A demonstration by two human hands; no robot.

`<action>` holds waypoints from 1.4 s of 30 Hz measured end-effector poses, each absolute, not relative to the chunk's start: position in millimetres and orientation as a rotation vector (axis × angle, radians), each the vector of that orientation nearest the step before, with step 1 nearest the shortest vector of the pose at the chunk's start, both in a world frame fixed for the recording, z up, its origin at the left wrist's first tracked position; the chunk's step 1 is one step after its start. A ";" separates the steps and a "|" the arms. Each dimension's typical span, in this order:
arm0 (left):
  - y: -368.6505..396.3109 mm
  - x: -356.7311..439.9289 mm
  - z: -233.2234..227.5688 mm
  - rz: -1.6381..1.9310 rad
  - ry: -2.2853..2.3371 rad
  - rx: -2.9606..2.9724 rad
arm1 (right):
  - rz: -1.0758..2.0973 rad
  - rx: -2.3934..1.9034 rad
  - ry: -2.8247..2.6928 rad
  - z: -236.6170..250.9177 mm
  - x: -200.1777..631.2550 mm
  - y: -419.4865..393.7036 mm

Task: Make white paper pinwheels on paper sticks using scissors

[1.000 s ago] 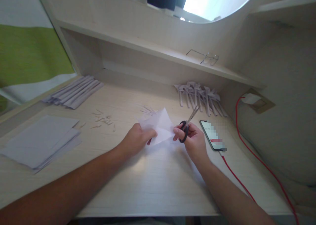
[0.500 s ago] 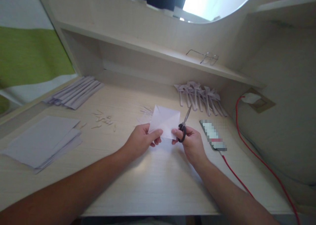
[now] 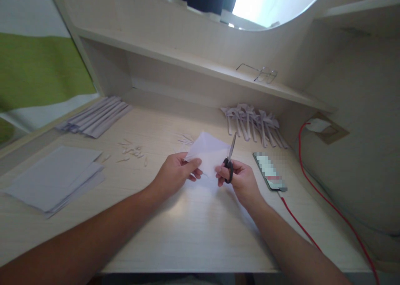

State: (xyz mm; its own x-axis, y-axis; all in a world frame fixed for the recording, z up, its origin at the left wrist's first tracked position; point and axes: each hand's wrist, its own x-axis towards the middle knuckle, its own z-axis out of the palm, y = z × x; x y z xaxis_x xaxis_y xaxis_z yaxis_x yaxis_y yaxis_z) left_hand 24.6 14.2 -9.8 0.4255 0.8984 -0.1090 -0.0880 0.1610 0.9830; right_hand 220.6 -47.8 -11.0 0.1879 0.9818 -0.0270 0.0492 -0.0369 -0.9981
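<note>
A white square of paper (image 3: 210,149), with faint crease lines, is held up over the middle of the desk. My left hand (image 3: 179,170) pinches its left corner between thumb and fingers. In my right hand (image 3: 242,176) is a pair of black-handled scissors (image 3: 229,165), blades together and pointing up and away. That hand's thumb and fingertips are at the paper's lower right edge; whether they grip it I cannot tell. Behind the paper lie thin white strips (image 3: 186,140), partly hidden by it.
Paper sheets (image 3: 56,174) and rolled paper sticks (image 3: 96,116) lie left. Small pale pieces (image 3: 133,151) are scattered near them. Paper pinwheels (image 3: 250,120) lie back right. A phone (image 3: 269,171) with a red cable (image 3: 298,221) is right; glasses (image 3: 265,73) rest on the shelf (image 3: 175,56).
The paper has turned and tilted, with one corner now pointing up and away. My right hand has shifted slightly left, and the scissors stand more upright.
</note>
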 end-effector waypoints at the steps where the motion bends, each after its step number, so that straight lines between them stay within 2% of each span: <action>1: 15.0 23.7 -9.3 0.859 0.878 1.188 | 1.085 -1.358 -1.097 -11.5 220.8 -47.3; 8: 25.2 13.4 1.4 1.060 0.990 1.139 | 1.333 -1.470 -1.304 -10.9 224.2 -45.2; 16: 28.2 10.9 3.9 1.151 0.926 1.076 | 1.471 -1.518 -1.497 -1.0 230.1 -50.4; 42: 25.5 13.5 -2.0 1.077 0.903 1.091 | 1.432 -1.559 -1.499 -6.5 229.1 -51.7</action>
